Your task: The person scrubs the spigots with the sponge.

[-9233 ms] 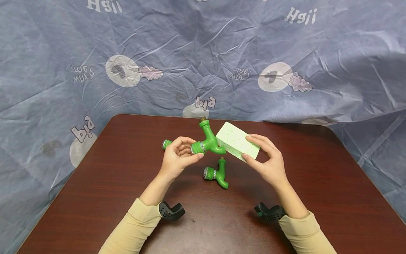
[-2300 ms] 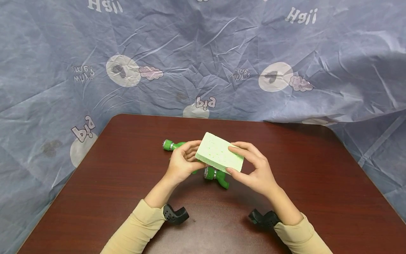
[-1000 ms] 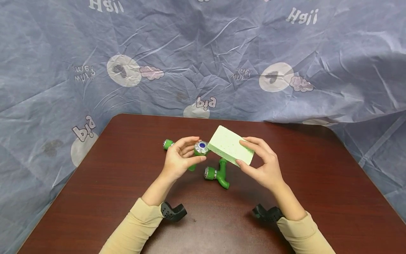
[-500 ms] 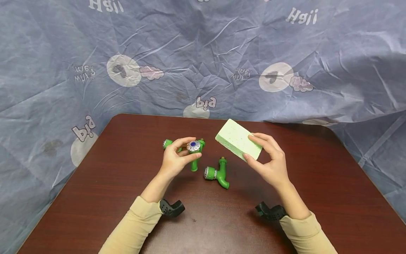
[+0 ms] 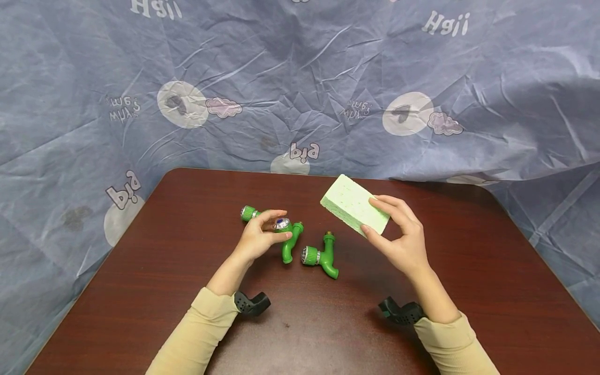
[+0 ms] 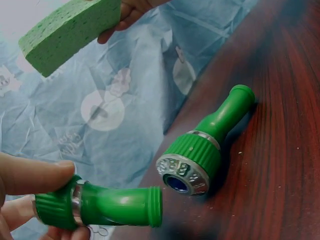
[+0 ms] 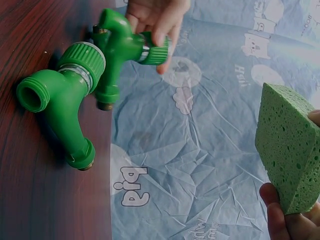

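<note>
My left hand (image 5: 257,237) pinches the ribbed knob of a green faucet (image 5: 289,245) between thumb and fingers, its spout pointing down toward the table. In the left wrist view the thumb lies over the knob of this faucet (image 6: 120,205). My right hand (image 5: 402,239) holds a pale green sponge (image 5: 355,204) by its right end, raised well above the table. A second green faucet (image 5: 325,256) lies on the table just right of the held one. Behind my left hand a third green faucet (image 5: 248,213) is partly hidden.
The dark red-brown wooden table (image 5: 300,323) spreads under both arms. A wrinkled grey-blue printed cloth (image 5: 300,83) hangs behind and beside it. Black wrist mounts (image 5: 253,303) stick out from both wrists.
Over the last second the sponge has moved away from the held faucet, up and to the right. My left hand has lowered that faucet toward the table, turning its spout downward.
</note>
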The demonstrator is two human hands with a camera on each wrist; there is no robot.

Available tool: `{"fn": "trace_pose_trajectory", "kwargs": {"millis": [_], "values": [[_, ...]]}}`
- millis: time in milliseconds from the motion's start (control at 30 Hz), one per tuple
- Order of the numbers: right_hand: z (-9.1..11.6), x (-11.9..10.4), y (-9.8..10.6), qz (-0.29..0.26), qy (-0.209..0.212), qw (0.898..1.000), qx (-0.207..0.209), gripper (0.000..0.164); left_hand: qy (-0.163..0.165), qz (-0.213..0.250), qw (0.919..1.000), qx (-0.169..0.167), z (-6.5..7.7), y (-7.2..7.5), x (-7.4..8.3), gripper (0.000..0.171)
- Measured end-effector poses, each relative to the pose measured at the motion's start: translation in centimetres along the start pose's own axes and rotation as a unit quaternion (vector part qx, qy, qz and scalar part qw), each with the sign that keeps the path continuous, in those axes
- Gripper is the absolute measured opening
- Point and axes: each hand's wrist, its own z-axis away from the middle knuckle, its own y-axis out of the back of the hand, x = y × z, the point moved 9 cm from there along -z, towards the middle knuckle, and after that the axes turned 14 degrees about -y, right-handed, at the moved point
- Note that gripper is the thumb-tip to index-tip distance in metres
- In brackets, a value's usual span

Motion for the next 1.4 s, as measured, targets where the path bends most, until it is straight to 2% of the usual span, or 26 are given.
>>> {"fn": "trace_pose_trajectory", "kwargs": {"millis": [167, 300, 433, 500, 600, 733, 867, 967, 1267, 1333, 1400], "values": [[0.0, 0.1, 0.0, 0.002, -0.003, 1.0, 0.0, 0.042, 0.035, 0.009, 0.9986, -0.039, 0.2, -0.6, -1.3, 0.045], [0.0, 0.1, 0.0, 0.003, -0.003, 1.0, 0.001, 0.042, 0.041, 0.029, 0.9973, -0.055, 0.2, -0.8, -1.8, 0.045], [0.0, 0.0, 0.0, 0.004, -0.004, 1.0, 0.002, 0.043, 0.049, 0.071, 0.9935, -0.075, 0.4, -1.2, -2.5, 0.046], [0.0, 0.0, 0.0, 0.005, -0.005, 1.0, 0.001, 0.043, 0.048, 0.073, 0.993, -0.08, 0.4, -1.3, -2.7, 0.047], [-0.1, 0.0, 0.0, 0.005, -0.007, 1.0, 0.0, 0.043, 0.043, 0.04, 0.9949, -0.082, 0.4, -1.0, -2.8, 0.046], [-0.1, 0.0, 0.0, 0.008, -0.01, 1.0, -0.002, 0.043, 0.04, -0.043, 0.9946, -0.085, 0.4, -0.3, -2.7, 0.047], [-0.1, 0.1, 0.0, 0.013, -0.012, 1.0, -0.003, 0.043, 0.041, -0.124, 0.9857, -0.107, 0.4, -0.2, -2.6, 0.045], [0.0, 0.2, 0.0, 0.013, -0.013, 1.0, -0.004, 0.043, 0.038, -0.167, 0.978, -0.119, 0.5, -0.4, -2.6, 0.043], [-0.1, 0.5, 0.0, 0.012, -0.019, 1.0, -0.007, 0.044, 0.003, -0.22, 0.9667, -0.132, 0.6, -1.2, -2.4, 0.037], [-0.1, 0.6, 0.0, 0.013, -0.022, 1.0, -0.008, 0.044, -0.007, -0.217, 0.9677, -0.128, 0.5, -1.1, -2.2, 0.037], [-0.1, 0.6, 0.0, 0.013, -0.023, 1.0, -0.009, 0.044, -0.021, -0.201, 0.9729, -0.114, 0.3, -0.6, -1.9, 0.038]]}}
